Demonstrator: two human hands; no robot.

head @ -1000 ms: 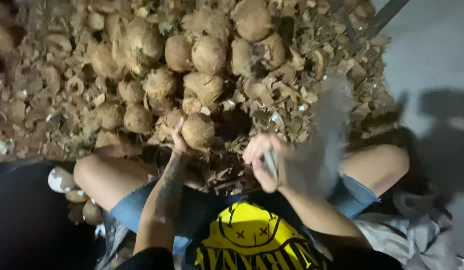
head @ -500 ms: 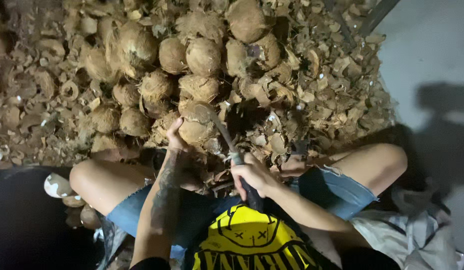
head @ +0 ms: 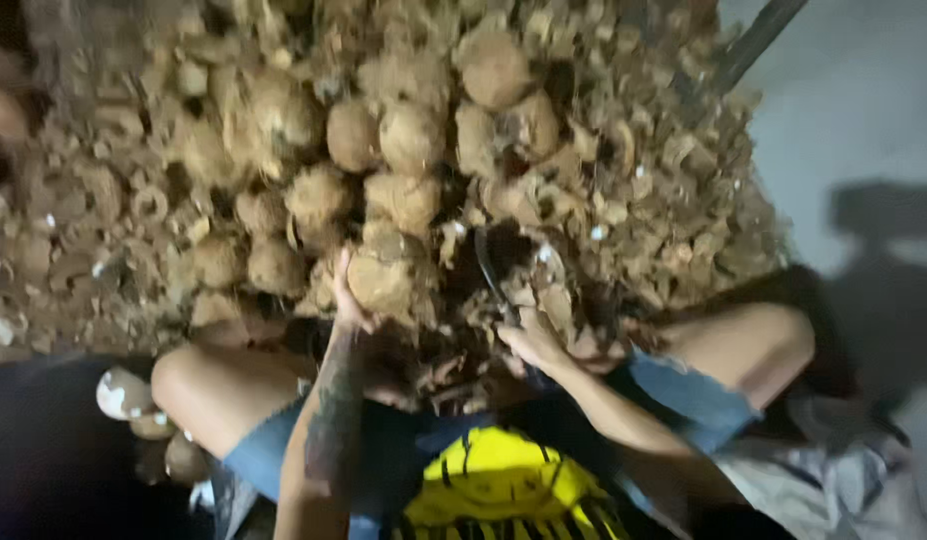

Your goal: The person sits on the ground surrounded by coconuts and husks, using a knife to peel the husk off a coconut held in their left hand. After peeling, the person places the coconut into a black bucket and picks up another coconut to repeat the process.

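Here, left hand [head: 345,300] closed against a husked coconut [head: 383,280] at the heap's near edge, right hand [head: 528,345] gripping a dark blade [head: 491,280] just beside: slip risks cutting fingers.

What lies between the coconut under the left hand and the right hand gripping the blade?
In the head view, a dark gap of loose husk scraps separates the coconut at the left hand from the right hand; the blade slants up along it.
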